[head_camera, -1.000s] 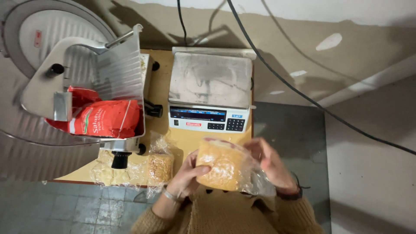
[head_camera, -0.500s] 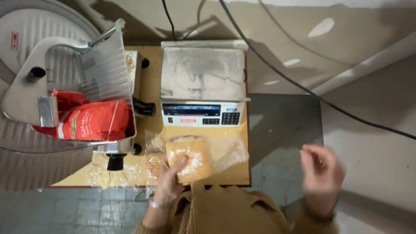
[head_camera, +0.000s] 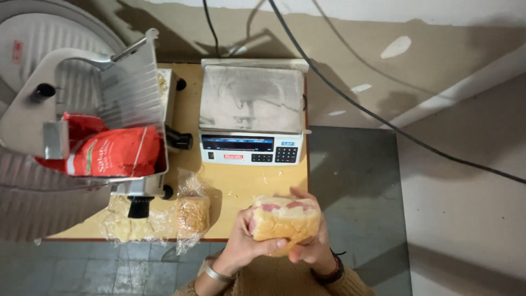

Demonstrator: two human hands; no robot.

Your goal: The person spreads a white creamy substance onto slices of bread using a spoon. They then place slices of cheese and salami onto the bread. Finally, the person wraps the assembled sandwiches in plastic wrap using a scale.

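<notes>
Both hands gripped a filled sandwich (head_camera: 285, 220) over the table's near edge (head_camera: 241, 237): left hand (head_camera: 244, 241) closed around its left end, right hand (head_camera: 311, 246) under its right. Bagged bread (head_camera: 192, 215) lay just left; scale (head_camera: 252, 112) beyond the knuckles. Open floor (head_camera: 353, 186) lay right.

tan knit sleeves, silver bangle (head_camera: 217, 274) l wrist, dark band (head_camera: 329, 272) r wrist
</notes>
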